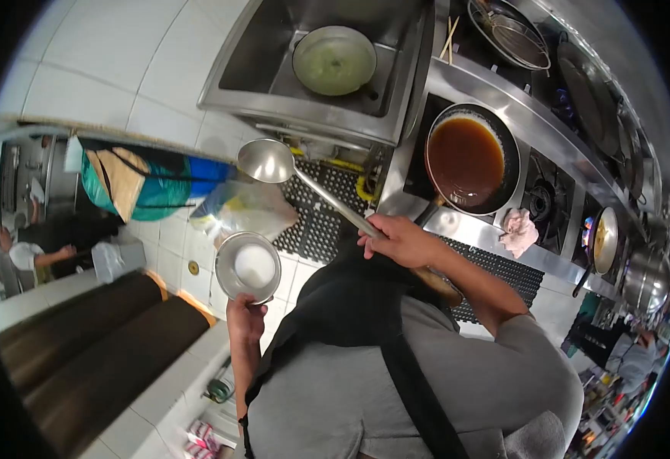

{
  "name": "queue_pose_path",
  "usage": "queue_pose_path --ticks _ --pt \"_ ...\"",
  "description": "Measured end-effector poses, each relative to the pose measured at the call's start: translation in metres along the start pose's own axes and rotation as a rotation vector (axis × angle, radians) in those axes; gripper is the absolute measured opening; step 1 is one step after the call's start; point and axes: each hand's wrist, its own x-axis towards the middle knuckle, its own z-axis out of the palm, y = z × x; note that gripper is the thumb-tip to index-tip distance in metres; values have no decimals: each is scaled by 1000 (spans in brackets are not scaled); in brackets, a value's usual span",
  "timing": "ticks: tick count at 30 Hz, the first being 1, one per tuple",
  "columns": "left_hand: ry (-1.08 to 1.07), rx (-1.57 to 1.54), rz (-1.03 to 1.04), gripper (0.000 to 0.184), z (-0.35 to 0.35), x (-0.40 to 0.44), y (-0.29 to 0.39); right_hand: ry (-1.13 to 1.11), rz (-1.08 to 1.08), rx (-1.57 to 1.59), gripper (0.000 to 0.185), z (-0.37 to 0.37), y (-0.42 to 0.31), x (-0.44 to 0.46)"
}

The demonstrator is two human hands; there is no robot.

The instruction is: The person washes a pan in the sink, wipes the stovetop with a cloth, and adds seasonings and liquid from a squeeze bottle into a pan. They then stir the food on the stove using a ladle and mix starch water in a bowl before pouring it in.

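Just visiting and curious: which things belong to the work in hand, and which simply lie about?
In the work:
- ladle, in the right hand
- metal bowl, in the left hand
- probably the pan of brown liquid

Apparently lying about:
- pink cloth
- wooden sticks
- plastic bag

Head-worn fisheye view, facing down, near both hands (405, 241)

Ladle (266, 161): handle's end hidden within right hand (405, 241); steel bowl (228, 269) covers most fingers of left hand (246, 316); white contents (255, 265) too indistinct to identify; tan piece (438, 285) below right forearm (484, 283) mostly hidden, possibly wooden; sink (255, 57) cut off by top edge; clutter (610, 402) at lower right blurred, items too small to name; person (26, 255) at far left too small to read
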Motion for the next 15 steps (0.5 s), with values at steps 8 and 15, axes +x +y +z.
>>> queue_pose_path --ticks 8,15 --pt "-247 147 3 41 76 82 102 237 175 410 35 -15 -49 46" --pt "-438 396 -38 33 175 154 181 577 186 668 29 -67 -65 104"
